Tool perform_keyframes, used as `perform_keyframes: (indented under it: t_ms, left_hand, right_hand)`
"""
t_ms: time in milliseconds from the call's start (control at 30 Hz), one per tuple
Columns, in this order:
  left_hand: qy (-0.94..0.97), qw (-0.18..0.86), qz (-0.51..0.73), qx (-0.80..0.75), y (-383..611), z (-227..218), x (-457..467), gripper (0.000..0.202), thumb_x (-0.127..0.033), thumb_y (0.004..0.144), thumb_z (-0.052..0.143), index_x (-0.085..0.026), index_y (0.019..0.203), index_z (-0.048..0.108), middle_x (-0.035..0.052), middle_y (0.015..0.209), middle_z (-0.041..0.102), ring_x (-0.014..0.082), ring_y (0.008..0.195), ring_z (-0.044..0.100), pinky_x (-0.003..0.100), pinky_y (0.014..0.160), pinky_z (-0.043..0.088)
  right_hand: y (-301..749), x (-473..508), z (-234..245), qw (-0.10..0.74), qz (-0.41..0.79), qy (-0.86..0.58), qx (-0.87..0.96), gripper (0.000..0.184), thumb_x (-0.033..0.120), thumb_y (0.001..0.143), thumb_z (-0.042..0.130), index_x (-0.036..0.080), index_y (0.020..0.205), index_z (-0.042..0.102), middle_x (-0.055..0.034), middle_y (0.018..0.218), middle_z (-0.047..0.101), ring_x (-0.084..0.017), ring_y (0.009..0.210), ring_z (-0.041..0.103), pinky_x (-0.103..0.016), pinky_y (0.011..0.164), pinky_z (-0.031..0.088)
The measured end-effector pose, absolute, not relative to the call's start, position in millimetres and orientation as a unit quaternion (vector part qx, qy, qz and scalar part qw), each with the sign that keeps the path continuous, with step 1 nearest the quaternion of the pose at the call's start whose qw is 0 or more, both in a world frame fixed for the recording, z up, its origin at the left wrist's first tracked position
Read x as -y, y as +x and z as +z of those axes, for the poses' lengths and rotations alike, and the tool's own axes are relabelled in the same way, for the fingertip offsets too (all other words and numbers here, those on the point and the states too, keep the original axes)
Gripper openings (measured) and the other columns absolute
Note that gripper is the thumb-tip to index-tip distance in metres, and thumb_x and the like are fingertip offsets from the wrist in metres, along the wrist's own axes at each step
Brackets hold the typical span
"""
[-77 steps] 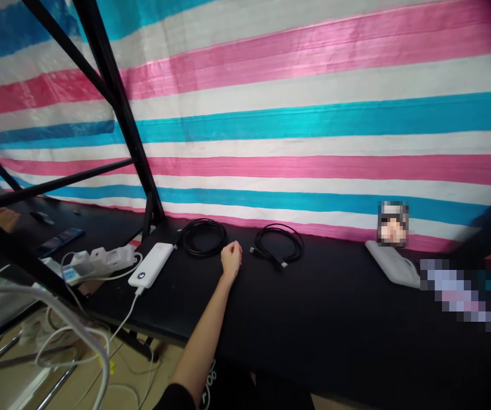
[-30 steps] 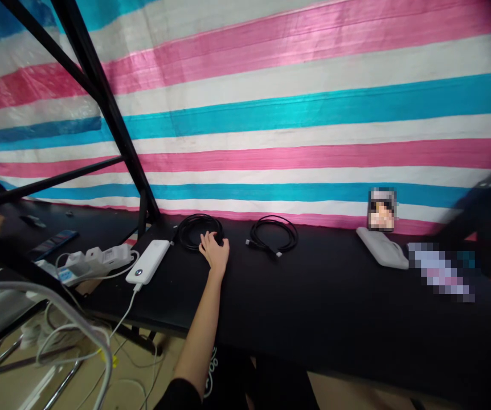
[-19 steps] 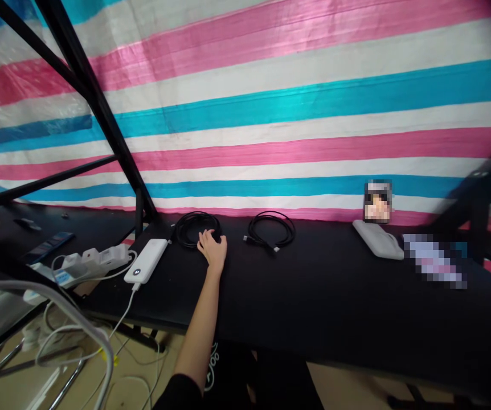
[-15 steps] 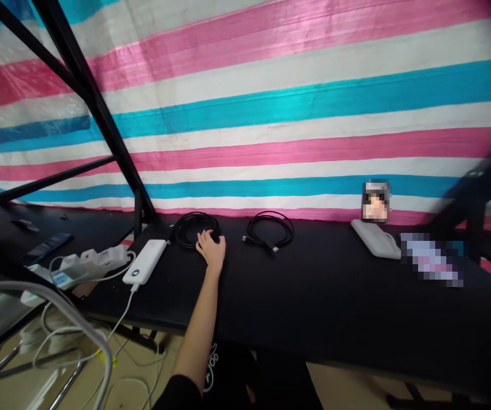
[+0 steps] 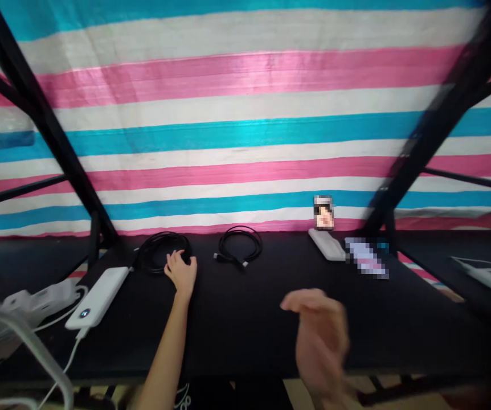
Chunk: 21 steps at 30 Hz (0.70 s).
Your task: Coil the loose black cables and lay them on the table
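Here, left hand (image 5: 181, 275) at cable coil (image 5: 142, 257) edge, blurred right hand (image 5: 322, 330) apart over desk (image 5: 237, 319), both grips unclear

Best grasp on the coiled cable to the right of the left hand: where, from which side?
Likely the right side of the coiled cable, pinched across its strands from above and the right. It lies flat on the black table with an open middle for a fingertip, and its plugs stick out at the left and near edges, clear of that grip.
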<state>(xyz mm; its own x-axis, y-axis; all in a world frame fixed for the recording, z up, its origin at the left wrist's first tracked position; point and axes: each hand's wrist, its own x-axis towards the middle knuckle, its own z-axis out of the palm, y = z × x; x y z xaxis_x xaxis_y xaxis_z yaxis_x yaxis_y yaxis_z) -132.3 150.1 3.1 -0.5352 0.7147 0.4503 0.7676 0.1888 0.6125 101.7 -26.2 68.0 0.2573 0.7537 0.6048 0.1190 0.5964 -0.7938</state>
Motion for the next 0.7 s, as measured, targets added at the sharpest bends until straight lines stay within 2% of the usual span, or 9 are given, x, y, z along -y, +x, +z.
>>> perform_keyframes:
  t_ms: [100,200,300,467,600,700]
  left_hand:
    - [-0.493,0.029,-0.412,0.766,-131.7,1.6,-151.1,0.037,-0.026,0.078,0.046,-0.013,0.111,0.053,0.0171,0.127,0.053,0.0298,0.131,0.032,0.046,0.104,0.022]
    - [-0.505,0.026,-0.399,0.765,-131.4,-0.3,-151.1,0.036,-0.024,0.078,0.045,-0.013,0.111,0.054,0.0162,0.117,0.059,0.0281,0.123,0.043,0.045,0.103,0.022]
    - [-0.518,0.032,-0.388,0.762,-132.8,-1.6,-150.7,0.035,-0.023,0.078,0.044,-0.016,0.110,0.056,0.0131,0.112,0.062,0.0251,0.114,0.050,0.042,0.103,0.023]
    - [-0.521,0.051,-0.370,0.767,-145.8,-1.7,-152.7,0.035,-0.016,0.082,0.037,-0.017,0.109,0.059,0.0117,0.109,0.063,0.0234,0.109,0.053,0.039,0.100,0.027]
    - [-0.533,0.053,-0.351,0.768,-168.4,1.9,-151.8,0.029,-0.018,0.082,0.041,-0.019,0.093,0.068,0.0136,0.104,0.065,0.0287,0.109,0.053,0.045,0.096,0.031]
    - [-0.570,0.036,-0.341,0.747,-186.4,6.4,-148.1,0.021,-0.021,0.079,0.050,-0.022,0.083,0.070,0.0101,0.097,0.069,0.0289,0.103,0.057,0.044,0.094,0.035]
  right_hand:
    - [117.1,14.1,53.2,0.653,0.227,-0.410,0.595,0.018,0.035,0.087,0.049,0.020,0.086,0.059,-0.0016,0.074,0.055,-0.017,0.068,0.053,-0.031,0.065,0.043]
    - [127.2,4.7,30.7,0.579,0.260,-0.466,0.616,0.019,0.030,0.086,0.048,0.019,0.076,0.059,-0.0004,0.063,0.052,-0.015,0.060,0.050,-0.028,0.059,0.039]
    - [130.7,-1.0,13.5,0.540,0.302,-0.486,0.617,0.022,0.032,0.086,0.048,0.018,0.072,0.058,0.0014,0.056,0.049,-0.014,0.053,0.048,-0.026,0.055,0.038]
    - [132.2,-8.3,3.6,0.504,0.383,-0.488,0.600,0.023,0.036,0.083,0.051,0.017,0.074,0.060,0.0008,0.056,0.052,-0.014,0.053,0.052,-0.025,0.054,0.039]
    - [133.6,-10.4,1.2,0.482,0.383,-0.494,0.613,0.022,0.035,0.083,0.052,0.018,0.075,0.062,-0.0001,0.058,0.054,-0.015,0.056,0.052,-0.026,0.056,0.040]
    - [133.4,-10.1,1.4,0.485,0.383,-0.494,0.612,0.022,0.036,0.082,0.052,0.018,0.075,0.062,-0.0001,0.058,0.054,-0.016,0.056,0.053,-0.026,0.056,0.040]
